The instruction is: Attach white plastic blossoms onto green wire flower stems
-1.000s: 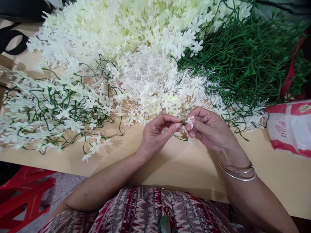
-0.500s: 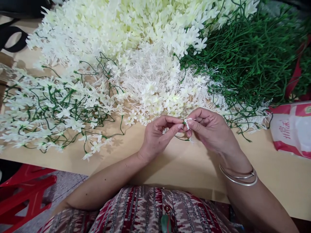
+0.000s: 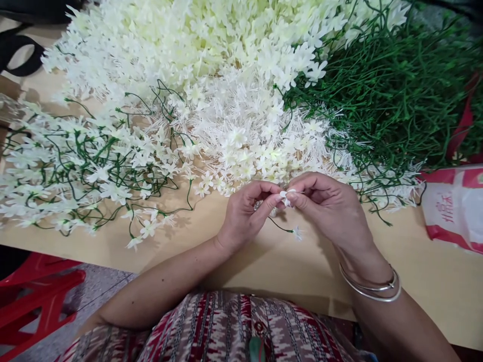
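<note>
My left hand (image 3: 243, 213) is closed in a pinch on a green plastic stem, mostly hidden by the fingers. One branch of that stem (image 3: 279, 226) hangs out below, tipped with a small white flower (image 3: 298, 233). Thumb and forefinger of my right hand (image 3: 332, 211) pinch a white artificial flower (image 3: 287, 196) against the left fingertips, and a thin white filament sticks out to its right. Just beyond both hands lie loose white flower heads (image 3: 245, 156) and white stamens (image 3: 234, 110).
Green stems (image 3: 392, 90) are heaped at the back right. Stemmed white flowers (image 3: 98, 166) cover the left of the table (image 3: 287, 271). A larger pale petal heap (image 3: 196, 40) fills the back. A red-and-white bag (image 3: 456, 206) lies right; a red stool (image 3: 45, 301) stands lower left.
The right fingers have shifted slightly, and the white flower now sits close against the left fingertips, covering the green tip seen before. The hanging branch with its small flower shows more clearly below.
</note>
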A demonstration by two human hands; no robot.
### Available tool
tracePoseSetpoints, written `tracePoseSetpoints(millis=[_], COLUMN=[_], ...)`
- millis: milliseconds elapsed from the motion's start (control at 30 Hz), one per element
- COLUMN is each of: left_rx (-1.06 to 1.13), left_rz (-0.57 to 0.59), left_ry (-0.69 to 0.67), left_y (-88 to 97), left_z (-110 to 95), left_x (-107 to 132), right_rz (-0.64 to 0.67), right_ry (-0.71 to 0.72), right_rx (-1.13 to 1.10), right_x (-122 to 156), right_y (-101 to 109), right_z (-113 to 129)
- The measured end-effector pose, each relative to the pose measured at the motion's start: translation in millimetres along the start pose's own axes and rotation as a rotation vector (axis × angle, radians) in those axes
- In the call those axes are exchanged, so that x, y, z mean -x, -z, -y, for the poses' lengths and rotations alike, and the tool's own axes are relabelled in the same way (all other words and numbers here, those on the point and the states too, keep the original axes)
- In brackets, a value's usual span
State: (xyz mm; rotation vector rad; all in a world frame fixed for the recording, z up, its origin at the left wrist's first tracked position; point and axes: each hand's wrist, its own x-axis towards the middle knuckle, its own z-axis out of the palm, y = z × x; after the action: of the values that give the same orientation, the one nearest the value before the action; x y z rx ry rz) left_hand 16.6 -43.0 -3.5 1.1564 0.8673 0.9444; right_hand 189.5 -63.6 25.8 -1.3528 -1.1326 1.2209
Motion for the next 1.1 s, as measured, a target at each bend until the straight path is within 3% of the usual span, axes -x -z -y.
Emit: tracePoseSetpoints(millis=[367,600,833,1100], left_rx=[0.026,-0.01,-0.095,-0.076], left_rz=[0.015,0.001,-0.011,0.004], left_ry=[-0.021,-0.068,-0.09,-0.087], left_y=[-3.1,-2.5,-2.9,-2.2], left_z=[1,1,0,-2], left_x=[-4,-3,-2,-1], right_rz=[0.025,-0.006,-0.028,0.027], right_ry=[-0.119,-0.168,-0.127,-0.098], right_rx=[-0.229,-0.24,-0.166,-0.109], right_x=[-10,-11,-7,-6], right_y=[8,10,8,7], right_z=[-18,-13,-17,-19])
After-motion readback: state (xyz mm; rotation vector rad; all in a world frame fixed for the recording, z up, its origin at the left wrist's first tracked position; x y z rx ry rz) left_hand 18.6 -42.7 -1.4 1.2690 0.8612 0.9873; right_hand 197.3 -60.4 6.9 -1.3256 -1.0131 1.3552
